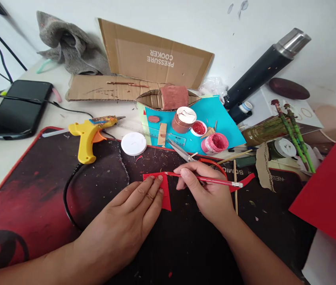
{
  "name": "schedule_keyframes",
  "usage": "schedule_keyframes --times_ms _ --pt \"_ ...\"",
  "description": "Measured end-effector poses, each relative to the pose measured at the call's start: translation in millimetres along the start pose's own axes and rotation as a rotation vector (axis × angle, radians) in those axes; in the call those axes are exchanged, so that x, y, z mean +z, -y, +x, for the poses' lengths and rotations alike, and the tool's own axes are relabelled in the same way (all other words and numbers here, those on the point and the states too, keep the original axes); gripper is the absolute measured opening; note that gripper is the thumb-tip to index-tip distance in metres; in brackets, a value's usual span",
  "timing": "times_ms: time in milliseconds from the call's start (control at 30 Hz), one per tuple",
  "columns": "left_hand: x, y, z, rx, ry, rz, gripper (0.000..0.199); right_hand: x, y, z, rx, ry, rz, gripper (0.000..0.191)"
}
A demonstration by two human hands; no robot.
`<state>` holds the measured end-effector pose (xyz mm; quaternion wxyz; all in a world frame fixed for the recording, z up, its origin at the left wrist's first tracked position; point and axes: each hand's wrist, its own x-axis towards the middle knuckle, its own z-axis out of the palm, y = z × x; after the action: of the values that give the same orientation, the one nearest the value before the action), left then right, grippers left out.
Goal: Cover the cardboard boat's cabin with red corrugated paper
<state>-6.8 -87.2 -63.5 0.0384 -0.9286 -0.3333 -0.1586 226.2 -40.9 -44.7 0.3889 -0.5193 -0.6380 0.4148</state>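
My left hand lies flat, fingers stretched out, on a small piece of red paper on the dark mat. My right hand grips a red pencil, whose tip meets the paper near its upper edge, just beyond my left fingertips. Most of the paper's left part is under my left hand. Behind my right hand lie open scissors with orange handles, partly hidden by it. A curved red strip rests right of my right hand.
A yellow glue gun and a white lid are at the back left, near a phone. Paint jars stand on blue paper. A dark flask leans at the right, beyond a red sheet.
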Motion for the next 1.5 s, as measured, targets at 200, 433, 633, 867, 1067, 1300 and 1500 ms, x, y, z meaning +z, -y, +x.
schedule_keyframes --times_ms 200,433,633,867,1067,1300,1500 --pt "1.2 -0.6 -0.1 -0.005 0.003 -0.007 0.046 3.9 2.0 3.4 -0.039 0.059 -0.081 0.022" --pt "1.6 0.7 -0.4 -0.005 0.011 -0.009 0.046 3.8 2.4 3.8 -0.042 0.071 -0.112 0.025" --pt "1.3 0.0 0.3 -0.01 -0.007 -0.033 0.046 4.8 2.3 3.9 -0.043 0.081 -0.112 0.025" --pt "0.4 0.7 1.9 -0.003 0.008 -0.033 0.046 4.8 4.4 5.1 -0.049 0.108 -0.127 0.028" --pt "1.5 0.1 0.7 -0.004 -0.004 -0.036 0.046 5.3 3.1 4.8 -0.053 0.106 -0.128 0.027" --pt "0.1 -0.1 0.6 -0.003 0.01 -0.034 0.046 2.7 4.1 3.0 -0.07 0.101 -0.143 0.027" --pt "0.7 -0.2 0.6 -0.005 0.017 -0.017 0.047 2.9 3.2 2.0 -0.053 0.063 -0.133 0.028"
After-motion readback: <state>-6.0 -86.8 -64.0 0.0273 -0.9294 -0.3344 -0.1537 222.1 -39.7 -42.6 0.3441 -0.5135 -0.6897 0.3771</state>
